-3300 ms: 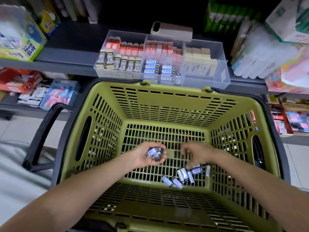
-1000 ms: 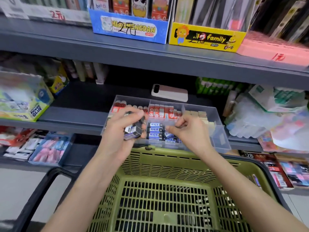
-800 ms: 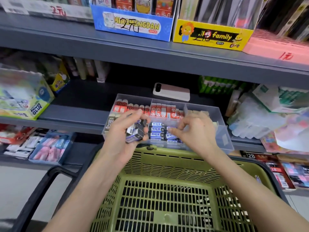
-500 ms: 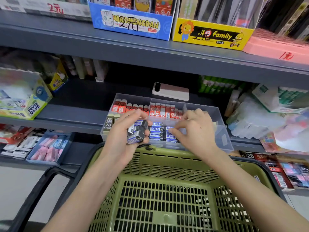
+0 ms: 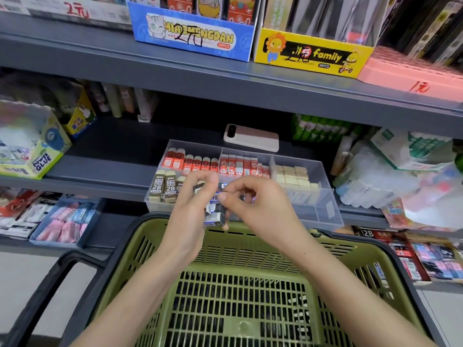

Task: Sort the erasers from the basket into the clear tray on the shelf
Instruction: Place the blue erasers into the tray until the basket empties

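Above the basket [image 5: 240, 249], black blue-sleeved erasers [image 5: 214, 217]

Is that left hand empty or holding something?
Holding: the left hand grips a stack of erasers in front of the tray; the right hand pinches one.

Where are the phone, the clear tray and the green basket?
phone [image 5: 253, 137], head view, middle of its pink back.
clear tray [image 5: 308, 209], head view, bare front wall at the right.
green basket [image 5: 238, 249], head view, slotted far wall.
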Action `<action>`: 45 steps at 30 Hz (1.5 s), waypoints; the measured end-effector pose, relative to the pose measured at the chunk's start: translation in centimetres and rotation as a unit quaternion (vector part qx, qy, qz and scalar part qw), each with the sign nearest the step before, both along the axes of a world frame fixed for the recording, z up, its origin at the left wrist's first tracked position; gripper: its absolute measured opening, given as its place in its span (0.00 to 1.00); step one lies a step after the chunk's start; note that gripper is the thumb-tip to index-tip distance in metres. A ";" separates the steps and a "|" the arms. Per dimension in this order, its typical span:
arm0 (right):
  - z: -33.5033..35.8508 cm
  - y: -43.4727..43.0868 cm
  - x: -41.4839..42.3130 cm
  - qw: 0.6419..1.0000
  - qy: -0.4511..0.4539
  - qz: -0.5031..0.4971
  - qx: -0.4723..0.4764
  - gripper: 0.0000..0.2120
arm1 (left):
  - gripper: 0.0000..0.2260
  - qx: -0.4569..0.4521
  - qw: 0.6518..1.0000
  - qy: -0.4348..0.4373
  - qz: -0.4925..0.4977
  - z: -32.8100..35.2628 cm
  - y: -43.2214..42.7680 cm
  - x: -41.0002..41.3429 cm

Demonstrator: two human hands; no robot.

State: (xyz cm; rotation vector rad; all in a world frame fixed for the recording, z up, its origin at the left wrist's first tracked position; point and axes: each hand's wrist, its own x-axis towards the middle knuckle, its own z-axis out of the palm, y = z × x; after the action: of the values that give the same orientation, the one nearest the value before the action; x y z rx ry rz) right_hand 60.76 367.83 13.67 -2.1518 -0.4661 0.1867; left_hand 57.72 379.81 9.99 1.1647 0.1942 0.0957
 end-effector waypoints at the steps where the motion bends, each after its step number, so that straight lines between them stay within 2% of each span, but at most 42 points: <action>1: 0.1 0.0 0.0 0.999 0.034 -0.004 0.036 0.05 | 0.14 0.003 1.000 0.000 0.001 0.0 -0.1 0.0; 4: 0.4 -0.5 0.5 0.983 0.098 -0.044 0.151 0.04 | 0.11 -0.020 1.000 -0.004 -0.006 0.1 -0.1 0.0; 7: 1.1 -1.9 1.8 0.946 0.153 -0.089 0.270 0.05 | 0.12 -0.042 0.999 -0.002 -0.005 0.2 0.5 -0.1; 11: 1.5 -4.2 4.1 0.937 0.175 -0.097 0.286 0.07 | 0.15 -0.043 0.999 -0.013 0.002 0.1 1.1 -0.2; 14: 0.7 -5.0 5.4 0.954 0.161 -0.097 0.232 0.08 | 0.17 -0.038 0.999 -0.024 0.003 0.0 1.1 -0.3; 16: 0.0 -5.0 5.9 0.978 0.111 -0.095 0.146 0.10 | 0.17 -0.040 0.999 -0.027 0.005 -0.1 1.1 -0.3; 18: -0.7 -4.5 6.4 0.994 0.047 -0.092 0.019 0.11 | 0.17 -0.043 0.999 -0.024 0.010 -0.1 1.2 -0.3; 21: -1.3 -3.7 6.9 0.982 -0.032 -0.059 -0.176 0.08 | 0.15 -0.043 0.999 -0.022 0.013 -0.1 1.3 -0.2; 23: -1.4 -3.2 7.0 0.970 -0.059 -0.030 -0.236 0.04 | 0.14 -0.044 0.999 -0.022 0.016 -0.1 1.4 -0.2; 25: -1.4 -2.8 6.9 0.959 -0.091 -0.025 -0.266 0.04 | 0.14 -0.046 0.999 -0.022 0.019 -0.1 1.5 -0.2; 30: -2.3 -2.4 6.3 0.934 -0.188 0.001 -0.304 0.05 | 0.15 -0.047 0.998 -0.028 0.017 -0.1 1.6 -0.1; 40: -4.0 -2.8 5.3 0.935 -0.200 0.015 -0.294 0.11 | 0.13 -0.039 0.999 -0.029 0.016 -0.3 1.6 -0.1; 42: -3.5 -3.0 4.8 0.942 -0.209 -0.003 -0.262 0.10 | 0.14 -0.043 0.999 -0.030 0.013 -0.3 1.5 -0.1; 45: -2.4 -2.7 3.2 0.973 -0.187 -0.026 -0.135 0.09 | 0.18 -0.050 0.998 -0.025 0.003 -0.3 1.5 -0.1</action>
State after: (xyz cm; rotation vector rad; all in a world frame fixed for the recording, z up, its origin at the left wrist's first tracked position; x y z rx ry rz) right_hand 63.97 365.14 11.31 -2.4745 -0.6270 -0.2005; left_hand 57.64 381.31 9.68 1.0607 0.1556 0.1189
